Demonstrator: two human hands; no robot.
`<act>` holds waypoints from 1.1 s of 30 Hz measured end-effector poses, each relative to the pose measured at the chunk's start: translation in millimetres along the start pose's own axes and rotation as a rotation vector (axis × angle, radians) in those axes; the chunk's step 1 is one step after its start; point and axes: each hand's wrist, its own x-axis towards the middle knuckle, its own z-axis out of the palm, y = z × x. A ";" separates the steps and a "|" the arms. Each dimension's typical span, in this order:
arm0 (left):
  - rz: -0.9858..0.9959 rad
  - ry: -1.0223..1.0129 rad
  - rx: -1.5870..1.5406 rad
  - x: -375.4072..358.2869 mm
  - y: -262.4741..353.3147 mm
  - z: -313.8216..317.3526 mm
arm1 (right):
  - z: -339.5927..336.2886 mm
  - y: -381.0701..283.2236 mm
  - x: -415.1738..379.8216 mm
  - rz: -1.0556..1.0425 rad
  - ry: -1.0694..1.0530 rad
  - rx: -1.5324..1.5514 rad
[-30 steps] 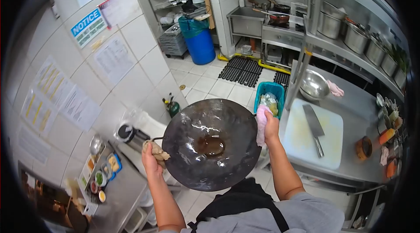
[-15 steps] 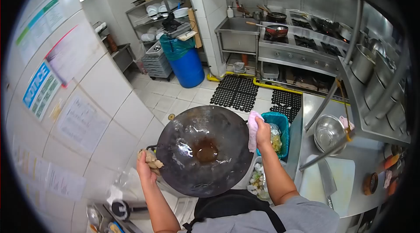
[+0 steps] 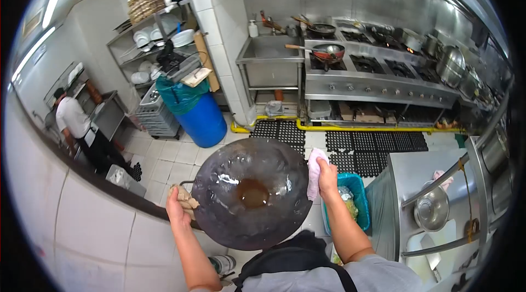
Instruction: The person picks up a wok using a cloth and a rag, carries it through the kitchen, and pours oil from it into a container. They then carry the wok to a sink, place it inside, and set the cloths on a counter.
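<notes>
A large dark wok [image 3: 219,215] is held out level in front of my body, with a little brownish liquid pooled at its centre. At its left side my left hand [image 3: 178,208] is closed round a beige cloth [image 3: 188,199] by the wire handle. My right hand [image 3: 327,178] grips a pink cloth [image 3: 314,174] against the wok's right edge. The right-side handle is hidden behind that cloth.
Ahead stand a steel sink [image 3: 274,70] and a stove [image 3: 383,84] with a red pan [image 3: 327,52]. A blue barrel [image 3: 203,122] is front left; a teal-lined bin [image 3: 359,196] and steel counter [image 3: 408,168] are right. Far left, a person [image 3: 74,119] bends over.
The view has swung and moved forward, bringing the person at the left and more of the stove into sight. Both hands still hold the wok through the cloths.
</notes>
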 end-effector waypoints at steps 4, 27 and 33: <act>-0.056 -0.056 0.013 110.3 -7.7 72.3 | 25.6 -2.8 73.6 0.022 0.100 0.040; 0.131 -0.007 -0.069 573.7 -52.2 439.5 | 289.0 -60.2 692.8 -0.021 -0.055 -0.174; 0.138 -0.111 -0.084 727.4 -37.5 573.7 | 366.6 -95.9 838.8 -0.149 0.031 -0.355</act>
